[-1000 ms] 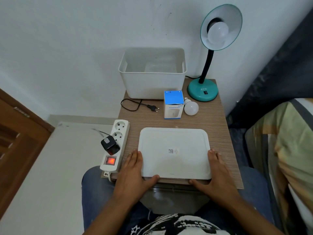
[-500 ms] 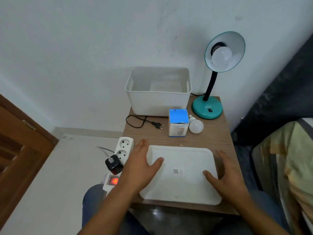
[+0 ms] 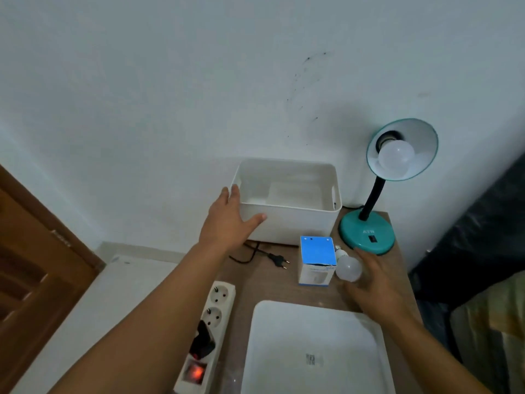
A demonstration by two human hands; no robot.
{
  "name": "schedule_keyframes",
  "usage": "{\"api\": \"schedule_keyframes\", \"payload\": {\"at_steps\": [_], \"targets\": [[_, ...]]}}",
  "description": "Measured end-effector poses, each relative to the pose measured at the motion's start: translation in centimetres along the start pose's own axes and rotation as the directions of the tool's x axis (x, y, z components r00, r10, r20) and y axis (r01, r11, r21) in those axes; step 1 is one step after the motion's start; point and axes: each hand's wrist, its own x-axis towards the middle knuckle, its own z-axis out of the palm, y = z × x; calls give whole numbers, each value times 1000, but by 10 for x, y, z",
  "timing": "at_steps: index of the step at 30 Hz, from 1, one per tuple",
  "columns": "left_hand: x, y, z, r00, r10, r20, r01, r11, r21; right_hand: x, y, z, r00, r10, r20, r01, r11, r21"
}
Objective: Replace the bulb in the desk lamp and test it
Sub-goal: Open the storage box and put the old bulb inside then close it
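Left hand (image 3: 227,220) is spread open against the near left corner of the white bin (image 3: 287,223), gripping nothing. Right of the blue-topped box (image 3: 316,258), the spare bulb (image 3: 349,268) lies on the bench (image 3: 284,288), right hand (image 3: 375,285) open, fingers beside it. Behind stands the teal lamp (image 3: 369,231).

"atn" reads faintly on the lamp base (image 3: 366,231); the box's (image 3: 316,260) print is unreadable.
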Motion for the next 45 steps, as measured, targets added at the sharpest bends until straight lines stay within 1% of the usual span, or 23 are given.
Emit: {"api": "schedule_keyframes", "payload": {"at_steps": [2, 3, 6, 8, 11, 14, 15, 18, 21, 27, 32, 35, 37, 41, 43, 45], "targets": [[11, 1, -2, 1000, -16, 6, 16, 1000, -20, 9, 1, 5, 991, 121, 56, -122, 992, 24], [16, 1, -3, 1000, -20, 5, 20, 999, -27, 12, 5, 8, 985, 145, 88, -147, 989, 11], [26, -3, -1, 1000, -19, -16, 18, 999, -27, 18, 15, 17, 974, 167, 152, -171, 985, 19], [29, -4, -1, 1000, -19, -24, 19, 999, -32, 21, 19, 21, 962, 213, 171, -221, 975, 26], [33, -7, 0, 998, -34, -43, 31, 997, -67, 20, 26, 24, 959, 231, 166, -242, 969, 48], [35, -10, -5, 997, -60, -54, 52, 987, -151, 12, 22, 13, 959, 241, 150, -257, 962, 96], [35, -10, -7, 996, -64, -58, 53, 983, -177, 7, 18, 7, 965, 227, 135, -243, 962, 122], [34, -10, -11, 996, -59, -74, 40, 970, -240, -7, 9, -18, 992, 118, 45, -124, 979, 163], [36, -10, -12, 994, -82, -73, 59, 961, -269, -12, -1, -39, 997, 83, 12, -83, 973, 214], [40, -8, -13, 991, -114, -72, 94, 968, -231, 8, -35, -63, 994, -74, -80, 89, 975, 203], [44, -15, -14, 991, -127, -45, 114, 966, -231, 46, -60, -54, 985, -129, -111, 149, 969, 198], [44, -16, -14, 991, -123, -49, 109, 968, -228, 73, -74, -46, 983, -159, -91, 173, 969, 175], [45, -16, -13, 991, -120, -51, 106, 969, -224, 93, -83, -41, 982, -186, -46, 190, 974, 126], [46, -17, -13, 991, -125, -55, 108, 965, -241, 133, -97, -31, 976, -207, 71, 209, 978, -27], [47, -17, -12, 991, -126, -53, 110, 964, -242, 147, -101, -26, 975, -187, 122, 202, 972, -118], [47, -18, -12, 990, -129, -49, 113, 964, -240, 155, -106, -20, 974, -157, 163, 194, 950, -244]]}}
